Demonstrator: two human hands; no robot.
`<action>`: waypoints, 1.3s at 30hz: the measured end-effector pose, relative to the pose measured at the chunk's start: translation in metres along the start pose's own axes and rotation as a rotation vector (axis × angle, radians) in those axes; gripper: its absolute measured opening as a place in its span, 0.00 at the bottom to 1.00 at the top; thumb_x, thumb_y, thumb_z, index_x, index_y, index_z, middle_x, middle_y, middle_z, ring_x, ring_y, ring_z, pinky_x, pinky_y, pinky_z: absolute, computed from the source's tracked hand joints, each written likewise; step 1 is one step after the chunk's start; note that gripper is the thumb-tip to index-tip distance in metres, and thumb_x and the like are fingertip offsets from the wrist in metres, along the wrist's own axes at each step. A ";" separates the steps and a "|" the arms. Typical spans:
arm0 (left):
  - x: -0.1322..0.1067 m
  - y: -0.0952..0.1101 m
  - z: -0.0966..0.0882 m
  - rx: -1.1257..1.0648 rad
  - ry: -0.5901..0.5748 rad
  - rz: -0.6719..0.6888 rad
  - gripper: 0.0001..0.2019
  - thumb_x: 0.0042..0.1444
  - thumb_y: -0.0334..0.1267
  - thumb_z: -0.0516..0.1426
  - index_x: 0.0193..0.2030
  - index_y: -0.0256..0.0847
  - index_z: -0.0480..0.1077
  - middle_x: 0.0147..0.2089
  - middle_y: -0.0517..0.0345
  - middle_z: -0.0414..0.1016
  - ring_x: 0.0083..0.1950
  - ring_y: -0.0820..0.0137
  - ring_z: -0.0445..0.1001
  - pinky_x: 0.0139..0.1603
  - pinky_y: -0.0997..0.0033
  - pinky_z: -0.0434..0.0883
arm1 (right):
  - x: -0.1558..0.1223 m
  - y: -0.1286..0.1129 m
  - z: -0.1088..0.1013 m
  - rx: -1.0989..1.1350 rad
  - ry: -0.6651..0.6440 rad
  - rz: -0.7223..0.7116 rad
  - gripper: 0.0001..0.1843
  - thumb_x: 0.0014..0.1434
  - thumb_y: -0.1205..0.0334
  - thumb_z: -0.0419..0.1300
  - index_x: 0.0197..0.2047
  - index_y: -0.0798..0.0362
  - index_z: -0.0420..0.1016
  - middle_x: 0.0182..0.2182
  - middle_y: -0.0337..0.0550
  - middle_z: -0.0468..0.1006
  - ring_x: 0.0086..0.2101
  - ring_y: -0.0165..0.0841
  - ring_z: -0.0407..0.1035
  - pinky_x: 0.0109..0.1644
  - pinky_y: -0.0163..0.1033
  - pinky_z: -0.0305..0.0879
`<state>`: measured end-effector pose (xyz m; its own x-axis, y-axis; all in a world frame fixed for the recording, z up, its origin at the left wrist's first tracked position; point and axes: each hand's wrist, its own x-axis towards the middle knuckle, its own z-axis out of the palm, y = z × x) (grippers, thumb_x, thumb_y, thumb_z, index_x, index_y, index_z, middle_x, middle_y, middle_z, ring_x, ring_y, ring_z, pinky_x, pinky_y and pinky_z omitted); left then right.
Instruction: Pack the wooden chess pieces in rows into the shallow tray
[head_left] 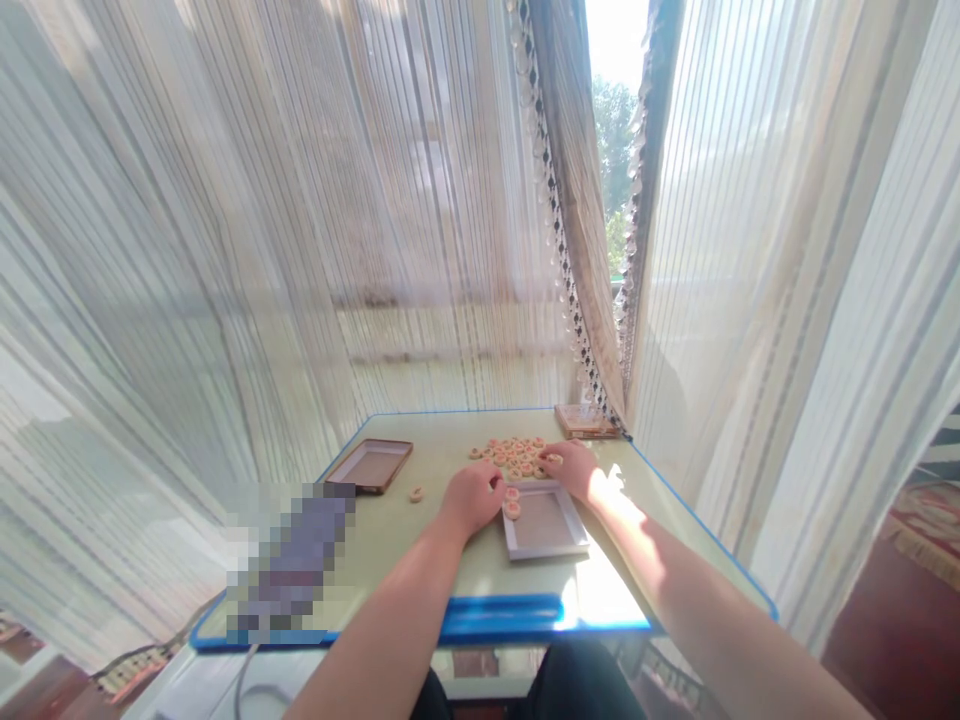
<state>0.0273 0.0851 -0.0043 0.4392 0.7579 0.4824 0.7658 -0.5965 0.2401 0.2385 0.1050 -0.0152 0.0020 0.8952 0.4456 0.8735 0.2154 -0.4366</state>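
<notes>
White tray (546, 522), left hand (475, 494) seemingly curled

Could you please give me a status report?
Left hand at white tray; right hand at disc pile. Two discs visible in tray. Lone disc off left, seemingly out of the way.

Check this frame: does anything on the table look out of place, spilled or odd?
One round piece lies alone on the table, between the left hand and the brown-edged tray, apart from the cluster. A pixelated patch hides detail at the table's left side. No damage shows.
</notes>
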 end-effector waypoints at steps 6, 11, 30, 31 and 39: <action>0.002 -0.003 0.004 0.002 -0.019 -0.012 0.08 0.51 0.34 0.51 0.26 0.39 0.69 0.30 0.57 0.73 0.33 0.71 0.69 0.35 0.74 0.61 | 0.000 -0.002 -0.004 0.010 0.033 -0.018 0.07 0.51 0.59 0.59 0.30 0.50 0.78 0.32 0.42 0.79 0.40 0.40 0.67 0.47 0.44 0.61; 0.001 -0.001 0.002 -0.005 -0.012 -0.007 0.08 0.51 0.34 0.50 0.26 0.39 0.69 0.30 0.57 0.73 0.33 0.70 0.69 0.35 0.74 0.62 | -0.015 -0.023 -0.007 0.201 0.071 -0.301 0.04 0.50 0.62 0.60 0.31 0.50 0.76 0.30 0.40 0.78 0.35 0.34 0.67 0.45 0.41 0.62; 0.003 0.000 -0.001 -0.007 -0.073 -0.042 0.13 0.51 0.30 0.47 0.31 0.40 0.73 0.33 0.55 0.75 0.36 0.68 0.71 0.39 0.72 0.65 | -0.026 -0.038 -0.002 0.198 -0.092 -0.420 0.04 0.50 0.60 0.62 0.31 0.49 0.77 0.32 0.42 0.75 0.37 0.34 0.65 0.43 0.39 0.63; 0.003 0.001 -0.002 -0.003 -0.077 -0.045 0.13 0.51 0.30 0.47 0.31 0.40 0.73 0.34 0.55 0.75 0.37 0.68 0.71 0.40 0.72 0.65 | -0.027 -0.039 -0.005 0.188 -0.084 -0.403 0.04 0.50 0.61 0.62 0.29 0.50 0.77 0.31 0.42 0.75 0.37 0.34 0.65 0.43 0.39 0.63; 0.003 0.003 -0.002 0.031 -0.090 -0.042 0.12 0.51 0.30 0.47 0.31 0.40 0.73 0.34 0.54 0.75 0.37 0.68 0.71 0.39 0.71 0.65 | -0.034 -0.044 -0.018 0.004 -0.178 -0.325 0.12 0.49 0.69 0.54 0.27 0.48 0.79 0.30 0.43 0.71 0.37 0.36 0.63 0.43 0.39 0.62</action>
<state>0.0297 0.0852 -0.0002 0.4455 0.8035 0.3948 0.7981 -0.5563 0.2314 0.2086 0.0584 0.0028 -0.3605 0.8334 0.4189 0.8126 0.5011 -0.2976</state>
